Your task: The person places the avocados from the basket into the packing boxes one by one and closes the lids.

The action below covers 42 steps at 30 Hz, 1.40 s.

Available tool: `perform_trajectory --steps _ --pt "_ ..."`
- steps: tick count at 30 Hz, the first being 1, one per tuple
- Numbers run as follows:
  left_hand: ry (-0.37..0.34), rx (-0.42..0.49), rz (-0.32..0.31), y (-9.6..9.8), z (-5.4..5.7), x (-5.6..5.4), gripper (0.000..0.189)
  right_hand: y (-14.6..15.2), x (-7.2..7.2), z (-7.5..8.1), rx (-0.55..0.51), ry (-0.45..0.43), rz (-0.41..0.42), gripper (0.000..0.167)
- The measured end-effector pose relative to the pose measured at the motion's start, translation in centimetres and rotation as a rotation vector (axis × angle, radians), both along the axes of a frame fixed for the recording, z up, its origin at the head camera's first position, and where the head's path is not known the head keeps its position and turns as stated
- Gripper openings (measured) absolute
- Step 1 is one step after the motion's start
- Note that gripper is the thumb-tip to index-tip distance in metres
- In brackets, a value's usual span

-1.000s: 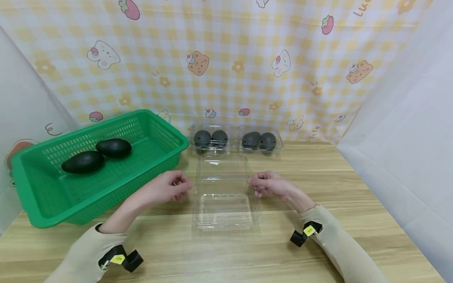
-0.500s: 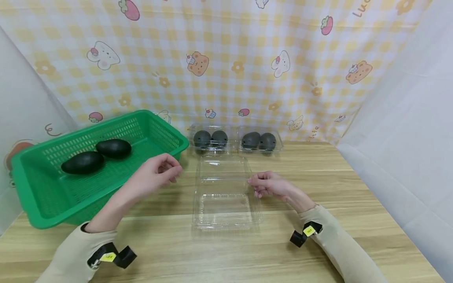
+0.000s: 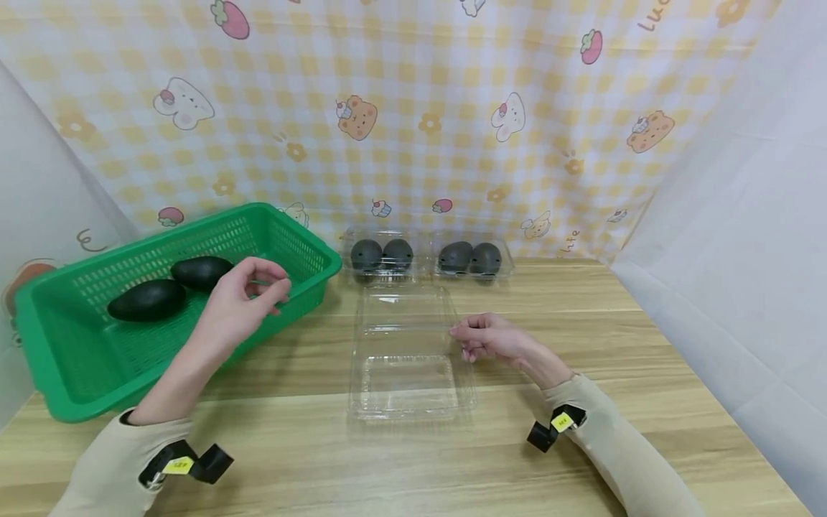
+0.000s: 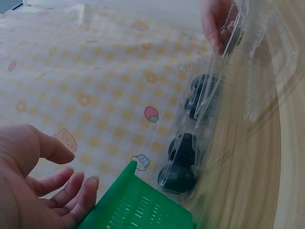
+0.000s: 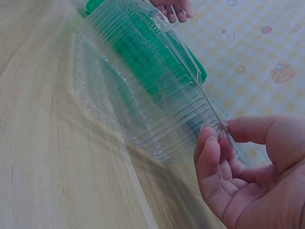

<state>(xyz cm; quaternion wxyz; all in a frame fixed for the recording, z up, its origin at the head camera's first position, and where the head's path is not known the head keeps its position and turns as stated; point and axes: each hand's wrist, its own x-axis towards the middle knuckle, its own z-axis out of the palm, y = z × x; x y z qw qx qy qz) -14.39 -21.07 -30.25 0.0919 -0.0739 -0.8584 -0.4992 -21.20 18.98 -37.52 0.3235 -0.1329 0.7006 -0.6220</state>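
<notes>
An unfolded clear plastic clamshell box [image 3: 408, 384] lies in the middle of the table, its lid side toward the back. My right hand [image 3: 494, 340] pinches the box's right edge between thumb and fingers, as the right wrist view also shows. Over the right part of a green basket [image 3: 313, 293], my left hand [image 3: 237, 300] hovers with loosely bent fingers and nothing in them. Two dark avocados lie in the basket: the nearer avocado [image 3: 147, 300] shows fully, while the farther avocado [image 3: 200, 273] is partly covered by the left hand.
Behind the unfolded box stand two closed clear boxes, a left box [image 3: 382, 273] and a right box [image 3: 474, 273], each holding two dark fruits. A checked cloth [image 3: 413, 165] hangs along the table's back edge.
My left hand has left the box's left side and moved left and up over the basket. The right hand keeps its grip on the box, which lies as before.
</notes>
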Motion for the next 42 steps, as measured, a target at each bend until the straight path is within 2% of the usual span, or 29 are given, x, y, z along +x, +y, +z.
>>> perform_trajectory --steps 9,16,23,29,33,38,42 --pt "0.009 -0.063 0.108 -1.2 -0.5 -0.1 0.042 0.2 0.0 -0.1 0.001 0.004 -0.002 0.019" --pt "0.028 -0.065 0.211 -3.4 -1.1 -0.1 0.039 0.0 0.0 0.0 0.005 -0.002 -0.001 0.020" --pt "0.003 -0.100 0.302 -5.4 -1.1 0.3 0.037 0.0 -0.1 -0.1 0.007 -0.007 -0.003 0.019" --pt "0.019 -0.139 0.352 -6.9 -1.2 1.1 0.029 0.0 -0.2 -0.2 0.004 -0.006 0.005 0.020" --pt "0.027 -0.180 0.391 -7.6 -1.6 1.5 0.032 -0.1 -0.2 -0.4 0.001 -0.001 0.010 0.020" --pt "0.025 -0.212 0.439 -7.8 -1.8 1.8 0.034 -0.1 -0.3 -0.5 -0.002 0.004 0.012 0.020" --pt "0.003 -0.201 0.442 -7.6 -1.7 1.8 0.040 0.0 -0.2 -0.3 -0.003 0.003 -0.005 0.020"
